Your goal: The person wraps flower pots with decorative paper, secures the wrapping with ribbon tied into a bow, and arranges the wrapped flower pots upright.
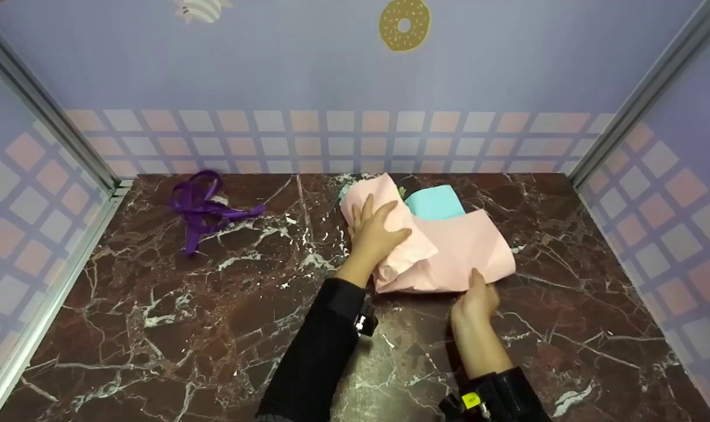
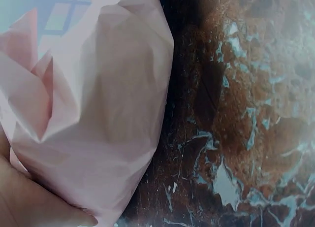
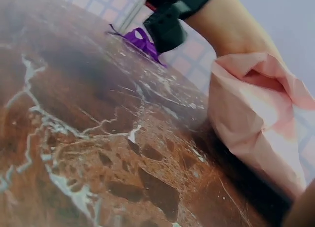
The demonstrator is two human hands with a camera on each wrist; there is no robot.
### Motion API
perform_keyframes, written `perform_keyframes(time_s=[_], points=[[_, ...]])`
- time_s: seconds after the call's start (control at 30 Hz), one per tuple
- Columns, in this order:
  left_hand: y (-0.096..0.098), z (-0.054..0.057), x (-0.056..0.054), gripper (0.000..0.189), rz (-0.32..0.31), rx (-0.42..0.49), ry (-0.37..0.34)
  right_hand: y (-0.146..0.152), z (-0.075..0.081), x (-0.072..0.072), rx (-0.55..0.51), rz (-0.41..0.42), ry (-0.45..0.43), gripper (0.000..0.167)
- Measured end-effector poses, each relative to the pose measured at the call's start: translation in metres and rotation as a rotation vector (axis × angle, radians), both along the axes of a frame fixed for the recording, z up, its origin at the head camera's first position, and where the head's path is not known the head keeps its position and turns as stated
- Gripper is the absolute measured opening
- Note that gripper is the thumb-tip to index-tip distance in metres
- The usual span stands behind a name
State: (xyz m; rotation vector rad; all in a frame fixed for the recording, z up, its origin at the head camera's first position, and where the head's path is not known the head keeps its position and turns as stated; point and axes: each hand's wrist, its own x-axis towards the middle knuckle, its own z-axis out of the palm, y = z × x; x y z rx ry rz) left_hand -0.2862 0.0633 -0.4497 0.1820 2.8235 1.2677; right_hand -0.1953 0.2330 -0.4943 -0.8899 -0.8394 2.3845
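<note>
Pink wrapping paper (image 1: 463, 249), partly folded over on its left side, lies near the back of the table. My left hand (image 1: 374, 234) rests on the folded part with its fingers spread. At the lower right edge of the paper, my right hand (image 1: 475, 302) pinches it, thumb on top and the other fingers mostly hidden. A light blue sheet (image 1: 436, 202) sticks out behind the pink one, with a small green bit (image 1: 402, 191) beside it. Creases and a bulging fold show in the paper (image 2: 128, 84) in the left wrist view.
A tangled purple ribbon (image 1: 198, 205) lies at the back left of the dark marbled table (image 1: 214, 328). Patterned panels stand behind the table and at both sides, the back wall (image 1: 308, 70) close behind the paper.
</note>
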Motion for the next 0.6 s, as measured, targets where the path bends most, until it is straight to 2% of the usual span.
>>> perform_keyframes(time_s=[0.07,0.1,0.13,0.2,0.33,0.4,0.47,0.53,0.6], points=[[0.0,0.0,0.0,0.065,-0.013,-0.038,0.012,-0.002,0.003,0.002,0.294,-0.064,-0.07,0.058],[-0.001,0.0,0.0,0.063,-0.017,-0.057,0.018,-0.003,0.005,0.002,0.409,-0.074,-0.078,0.059],[0.0,0.0,0.0,0.062,-0.02,-0.074,0.023,-0.003,0.008,0.002,0.488,-0.048,-0.073,0.062],[0.001,0.001,-0.001,0.061,-0.025,-0.098,0.031,-0.004,0.013,-0.001,0.63,0.077,-0.098,0.061],[0.005,0.004,-0.001,0.062,-0.031,-0.13,0.029,-0.008,0.022,-0.018,0.793,0.481,-0.091,0.048],[0.007,0.005,0.0,0.063,-0.029,-0.142,0.02,-0.01,0.023,-0.029,0.814,0.659,-0.084,0.051],[0.011,0.006,0.001,0.063,-0.022,-0.147,0.006,-0.011,0.021,-0.038,0.766,0.799,-0.078,0.057],[0.015,0.008,0.003,0.063,-0.018,-0.147,-0.009,-0.011,0.019,-0.044,0.646,0.902,-0.05,0.062],[0.019,0.01,0.004,0.064,-0.019,-0.159,-0.017,-0.008,0.016,-0.048,0.523,0.968,-0.028,0.065]])
